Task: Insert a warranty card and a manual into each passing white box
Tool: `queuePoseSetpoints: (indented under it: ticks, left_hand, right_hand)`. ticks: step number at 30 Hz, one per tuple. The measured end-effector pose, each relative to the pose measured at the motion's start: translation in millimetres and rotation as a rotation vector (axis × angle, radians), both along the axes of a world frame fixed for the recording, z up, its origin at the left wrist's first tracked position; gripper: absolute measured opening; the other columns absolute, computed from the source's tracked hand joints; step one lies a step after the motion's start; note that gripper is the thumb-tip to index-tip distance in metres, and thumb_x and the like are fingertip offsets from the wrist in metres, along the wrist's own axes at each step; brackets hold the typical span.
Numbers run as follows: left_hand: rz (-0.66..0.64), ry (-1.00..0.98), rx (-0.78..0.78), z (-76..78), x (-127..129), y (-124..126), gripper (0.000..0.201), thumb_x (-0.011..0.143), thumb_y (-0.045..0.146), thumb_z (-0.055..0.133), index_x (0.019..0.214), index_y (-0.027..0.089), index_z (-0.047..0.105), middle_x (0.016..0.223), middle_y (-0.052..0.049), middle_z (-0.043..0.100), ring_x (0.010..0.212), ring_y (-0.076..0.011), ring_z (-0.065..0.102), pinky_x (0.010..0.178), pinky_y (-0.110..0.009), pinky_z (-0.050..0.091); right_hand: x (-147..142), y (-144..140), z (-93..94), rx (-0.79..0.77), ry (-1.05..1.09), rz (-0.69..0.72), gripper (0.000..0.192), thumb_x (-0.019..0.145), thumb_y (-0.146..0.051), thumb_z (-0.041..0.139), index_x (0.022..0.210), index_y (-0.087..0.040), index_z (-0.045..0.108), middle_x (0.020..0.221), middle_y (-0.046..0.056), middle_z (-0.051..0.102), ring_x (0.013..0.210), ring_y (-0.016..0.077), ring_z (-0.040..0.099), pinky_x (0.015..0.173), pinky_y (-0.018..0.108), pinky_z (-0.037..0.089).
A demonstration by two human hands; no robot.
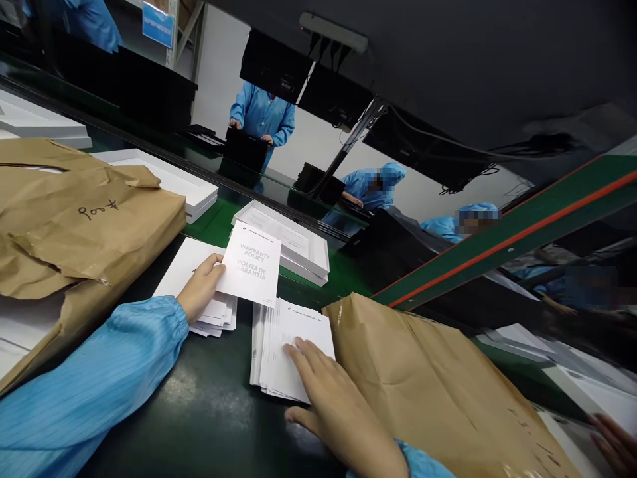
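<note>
Right hand [333, 398] flat on booklet stack [291, 345] — left hand [202, 287] pinches warranty leaflet [250, 264] by its edge.

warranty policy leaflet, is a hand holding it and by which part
Yes: the left hand holds the warranty policy leaflet by its left edge, lifted above a stack of leaflets. The right hand holds nothing, lying flat on another leaflet stack.

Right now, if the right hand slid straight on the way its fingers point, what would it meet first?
The right hand already lies on the stack of white leaflets. Going straight on, past the stack's far edge, it would probably meet the warranty policy card in the left hand; depth is unclear.
</note>
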State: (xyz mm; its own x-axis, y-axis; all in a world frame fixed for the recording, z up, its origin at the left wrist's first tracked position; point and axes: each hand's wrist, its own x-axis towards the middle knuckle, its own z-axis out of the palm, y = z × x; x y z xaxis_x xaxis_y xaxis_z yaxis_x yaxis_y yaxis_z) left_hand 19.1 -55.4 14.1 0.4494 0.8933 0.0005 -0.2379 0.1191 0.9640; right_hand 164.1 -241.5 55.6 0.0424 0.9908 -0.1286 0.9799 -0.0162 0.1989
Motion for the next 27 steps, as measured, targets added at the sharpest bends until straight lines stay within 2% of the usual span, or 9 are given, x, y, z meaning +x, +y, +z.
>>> queuePoseSetpoints:
  ticks: [4,8,11,14,17,20,23,25,27]
  left_hand:
    - [-0.008,0.011,0.021,-0.8,0,0,0.021,0.07,0.026,0.038,0.088,0.019,0.048,0.069,0.004,0.053,0.06,-0.0108,0.049,0.056,-0.023,0.039]
    - [-0.03,0.011,0.015,-2.0,1,1,0.023,0.07,0.028,0.038,0.09,0.019,0.047,0.066,0.003,0.052,0.057,-0.0116,0.049,0.05,-0.022,0.039]
    - [-0.043,0.007,0.013,-3.5,0,1,0.024,0.07,0.029,0.038,0.09,0.019,0.047,0.065,0.003,0.052,0.056,-0.0122,0.049,0.049,-0.023,0.039]
    - [-0.035,0.008,0.039,-5.1,0,2,0.022,0.07,0.028,0.038,0.088,0.019,0.047,0.064,0.004,0.051,0.058,-0.012,0.048,0.053,-0.024,0.04]
    - [-0.029,0.007,0.062,-5.9,0,3,0.02,0.071,0.028,0.038,0.086,0.019,0.047,0.063,0.004,0.051,0.059,-0.0118,0.048,0.055,-0.023,0.039]
    - [-0.04,0.006,0.064,-5.3,0,2,0.019,0.071,0.029,0.038,0.084,0.019,0.046,0.062,0.004,0.051,0.057,-0.0116,0.048,0.055,-0.023,0.038]
    - [-0.038,0.016,0.061,-3.7,0,1,0.017,0.07,0.029,0.039,0.081,0.018,0.046,0.061,0.005,0.051,0.057,-0.0117,0.048,0.054,-0.022,0.037]
    - [-0.037,0.027,0.068,-1.9,-1,1,0.017,0.071,0.029,0.038,0.082,0.018,0.045,0.06,0.005,0.05,0.057,-0.0116,0.048,0.054,-0.022,0.037]
    - [-0.042,0.035,0.1,0.7,-1,-1,0.019,0.071,0.029,0.038,0.086,0.018,0.045,0.061,0.005,0.05,0.059,-0.0114,0.048,0.056,-0.021,0.037]
  right_hand:
    - [-7,-1,-2.8,0.017,-0.049,0.059,0.049,0.062,-0.013,0.056,0.109,-0.013,0.042,0.106,0.015,0.052,0.091,0.025,0.052,0.074,0.037,0.045]
    - [-5,1,8.8,-0.026,-0.067,0.045,0.02,0.067,-0.006,0.044,0.081,-0.017,0.053,0.089,0.009,0.06,0.074,0.0213,0.058,0.061,0.032,0.048]
    - [-1,2,15.0,0.019,-0.029,-0.01,0.019,0.073,-0.007,0.036,0.073,-0.019,0.051,0.068,0.002,0.061,0.061,0.017,0.058,0.052,0.028,0.047]
    - [-1,1,7.4,0.166,-0.01,0.061,0.016,0.073,-0.024,0.045,0.088,-0.019,0.049,0.097,0.008,0.057,0.088,0.021,0.054,0.066,0.031,0.047]
    - [-12,-1,-9.6,0.152,-0.127,0.101,0.051,0.057,-0.03,0.064,0.102,-0.016,0.045,0.112,0.015,0.048,0.099,0.0293,0.045,0.073,0.038,0.045]
    - [-22,-4,-17.9,0.087,-0.22,0.088,0.039,0.056,-0.014,0.062,0.094,-0.014,0.05,0.1,0.016,0.056,0.083,0.0282,0.055,0.066,0.037,0.047]
    - [-16,-7,-6.8,0.069,-0.166,0.068,0.019,0.065,-0.006,0.049,0.079,-0.018,0.053,0.073,0.007,0.064,0.059,0.0199,0.059,0.049,0.027,0.046]
    - [-5,-10,7.8,0.177,-0.108,-0.02,0.016,0.071,-0.009,0.042,0.075,-0.02,0.053,0.054,0.001,0.06,0.041,0.0167,0.055,0.036,0.024,0.04]
    - [5,-11,22.0,0.454,-0.083,-0.136,0.016,0.077,-0.016,0.037,0.079,-0.019,0.053,0.05,0.0,0.059,0.035,0.0157,0.052,0.032,0.023,0.036]
